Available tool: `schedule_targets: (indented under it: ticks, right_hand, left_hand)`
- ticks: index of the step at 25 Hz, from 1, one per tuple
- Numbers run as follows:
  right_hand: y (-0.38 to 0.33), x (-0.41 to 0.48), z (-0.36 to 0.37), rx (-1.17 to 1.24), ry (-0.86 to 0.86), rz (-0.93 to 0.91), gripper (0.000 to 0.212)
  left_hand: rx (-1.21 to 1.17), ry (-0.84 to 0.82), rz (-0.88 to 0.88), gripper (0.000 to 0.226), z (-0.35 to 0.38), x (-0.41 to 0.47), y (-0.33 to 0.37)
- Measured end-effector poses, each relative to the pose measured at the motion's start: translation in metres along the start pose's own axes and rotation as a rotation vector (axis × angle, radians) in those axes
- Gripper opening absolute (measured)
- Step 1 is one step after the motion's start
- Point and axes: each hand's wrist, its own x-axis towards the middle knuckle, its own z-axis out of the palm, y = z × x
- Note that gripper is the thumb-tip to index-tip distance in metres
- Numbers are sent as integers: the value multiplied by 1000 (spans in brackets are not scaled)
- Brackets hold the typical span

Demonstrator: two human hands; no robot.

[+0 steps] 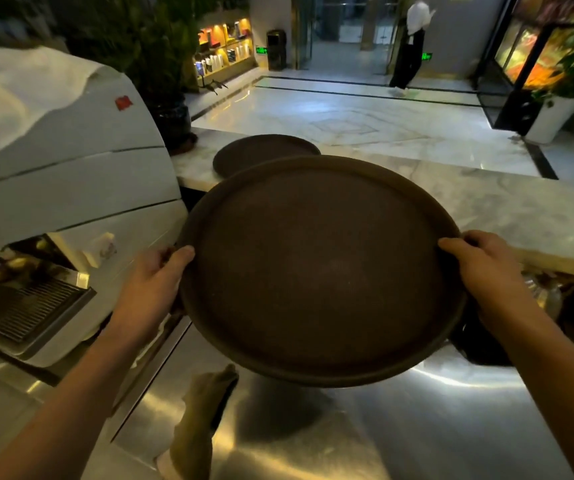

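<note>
A large round dark brown tray (320,268) hangs in the air above the steel counter, tilted slightly toward me. My left hand (155,280) grips its left rim, thumb on top. My right hand (483,261) grips the right rim the same way. The fingers under the tray are hidden. A second, smaller-looking round brown tray (261,155) lies flat on the marble ledge just behind the held one.
A white espresso machine (53,188) with a drip grate stands at the left. A folded brown cloth (202,407) lies on the steel counter (399,427) below the tray. The marble ledge (521,209) runs across ahead. Beyond it a person (412,39) stands on the lobby floor.
</note>
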Motion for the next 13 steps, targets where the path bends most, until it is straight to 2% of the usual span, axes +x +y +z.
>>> schedule_targets:
  ticks: [4, 13]
  right_hand:
    - [-34, 34, 35, -52, 15, -10, 21]
    - [-98, 128, 138, -47, 96, -15, 14]
  left_hand:
    - [-60, -3, -11, 27, -13, 55, 13]
    - [-69, -30, 18, 31, -25, 231, 14]
